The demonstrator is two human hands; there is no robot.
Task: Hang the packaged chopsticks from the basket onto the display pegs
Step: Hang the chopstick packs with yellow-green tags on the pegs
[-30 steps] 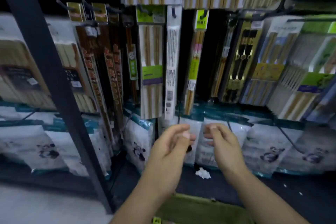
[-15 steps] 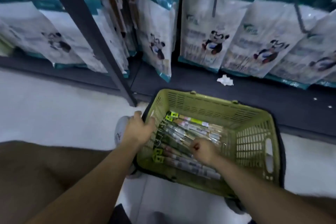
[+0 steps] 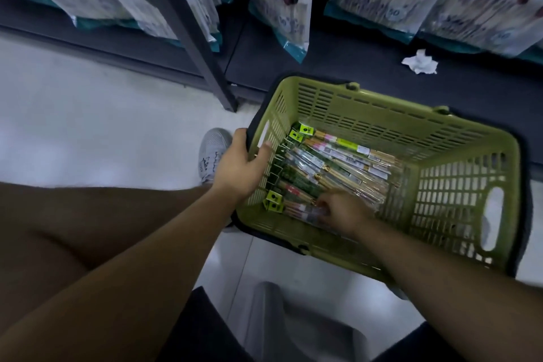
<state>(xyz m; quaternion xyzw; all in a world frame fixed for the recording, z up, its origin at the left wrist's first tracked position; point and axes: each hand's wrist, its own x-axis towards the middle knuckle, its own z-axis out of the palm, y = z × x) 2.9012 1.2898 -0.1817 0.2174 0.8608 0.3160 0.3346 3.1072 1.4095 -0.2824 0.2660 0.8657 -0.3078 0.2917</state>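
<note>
Left hand (image 3: 238,164) grips rim of olive-green plastic basket (image 3: 382,114); right hand (image 3: 340,211), down from pegs, fumbles clear chopstick packs (image 3: 338,161), grip unclear: next pick starting

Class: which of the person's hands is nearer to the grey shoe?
Left. The left hand grips the basket rim right beside the shoe; the right hand is down inside the basket on the chopstick packs, farther away.

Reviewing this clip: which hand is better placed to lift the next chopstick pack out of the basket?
Right. The right hand is inside the basket, fingers down on the packaged chopsticks by its near wall. The left hand grips the basket's left rim, apparently steadying it.
</note>
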